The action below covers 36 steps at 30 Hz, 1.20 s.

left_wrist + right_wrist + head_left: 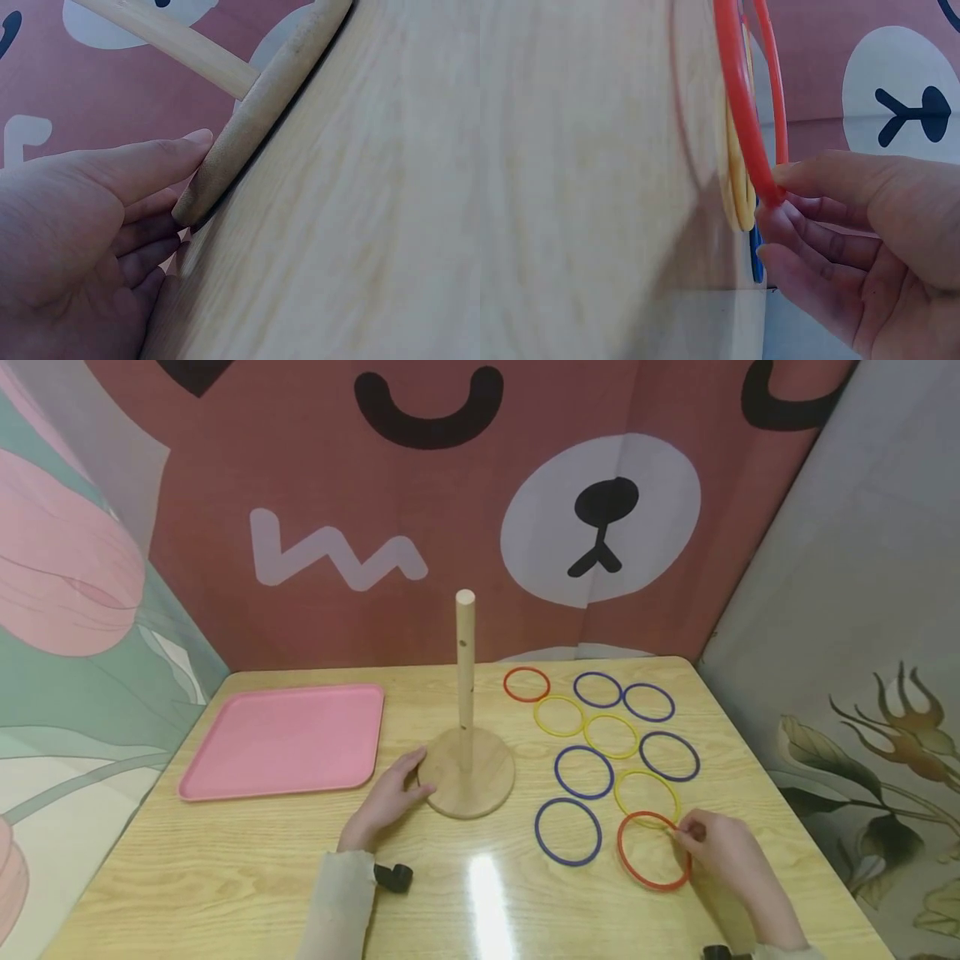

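Note:
A wooden ring-toss stand, with an upright pole [466, 672] on a round base [491, 781], stands mid-table. My left hand [386, 797] holds the left edge of that base, thumb at the front and fingers farther round the rim. In the left wrist view, the thumb tip touches the base's edge [262, 105]. Over at the right, my right hand [723, 852] pinches a red ring [621, 843] between thumb and fingers. The right wrist view shows this ring [740, 90] raised off the table, its shadow on the wood.
Beyond the held ring lie several flat rings: a yellow ring [647, 771] close by, a blue ring [537, 828] to the left, and another red ring [505, 685] at the back. A pink tray [281, 792] sits on the left. Printed cloth [337, 627] hangs behind the table.

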### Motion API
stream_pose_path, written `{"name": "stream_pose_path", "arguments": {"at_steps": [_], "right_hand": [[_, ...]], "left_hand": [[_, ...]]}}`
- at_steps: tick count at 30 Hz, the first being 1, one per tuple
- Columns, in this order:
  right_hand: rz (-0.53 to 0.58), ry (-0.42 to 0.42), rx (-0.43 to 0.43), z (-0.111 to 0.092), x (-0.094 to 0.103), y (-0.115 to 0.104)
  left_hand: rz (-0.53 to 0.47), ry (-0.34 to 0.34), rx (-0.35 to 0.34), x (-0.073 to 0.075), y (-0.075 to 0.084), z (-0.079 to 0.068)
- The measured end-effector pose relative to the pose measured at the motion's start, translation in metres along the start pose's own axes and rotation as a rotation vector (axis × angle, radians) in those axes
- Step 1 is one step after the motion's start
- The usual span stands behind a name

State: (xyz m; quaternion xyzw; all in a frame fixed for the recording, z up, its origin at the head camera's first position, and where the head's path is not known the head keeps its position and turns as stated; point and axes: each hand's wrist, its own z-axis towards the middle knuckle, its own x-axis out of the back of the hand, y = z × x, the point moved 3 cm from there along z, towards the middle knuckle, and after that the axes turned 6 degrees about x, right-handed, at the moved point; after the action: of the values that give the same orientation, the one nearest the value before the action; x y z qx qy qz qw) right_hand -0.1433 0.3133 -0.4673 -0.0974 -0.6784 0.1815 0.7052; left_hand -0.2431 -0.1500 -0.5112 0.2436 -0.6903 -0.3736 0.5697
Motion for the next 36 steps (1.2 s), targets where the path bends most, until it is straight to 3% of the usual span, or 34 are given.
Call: {"name": "stream_pose_path", "arguments": {"at_steps": [9,13,26,36], "right_hand": [[0.010,0.075,0.024,0.010,0.013,-0.009],[0.040,0.105,-0.011,0.014,0.016,-0.012],[0.270,0.239,-0.068,0.024,0.030,-0.034],[0.413,0.266,-0.132,0.040,0.046,-0.058]], "left_hand": [[0.010,0.001,-0.001,0.000,0.001,0.000],[0.006,-0.006,0.019,0.000,0.001,0.000],[-0.003,-0.004,0.007,0.000,0.003,-0.001],[-0.013,0.000,-0.003,0.000,0.003,-0.002]]}}
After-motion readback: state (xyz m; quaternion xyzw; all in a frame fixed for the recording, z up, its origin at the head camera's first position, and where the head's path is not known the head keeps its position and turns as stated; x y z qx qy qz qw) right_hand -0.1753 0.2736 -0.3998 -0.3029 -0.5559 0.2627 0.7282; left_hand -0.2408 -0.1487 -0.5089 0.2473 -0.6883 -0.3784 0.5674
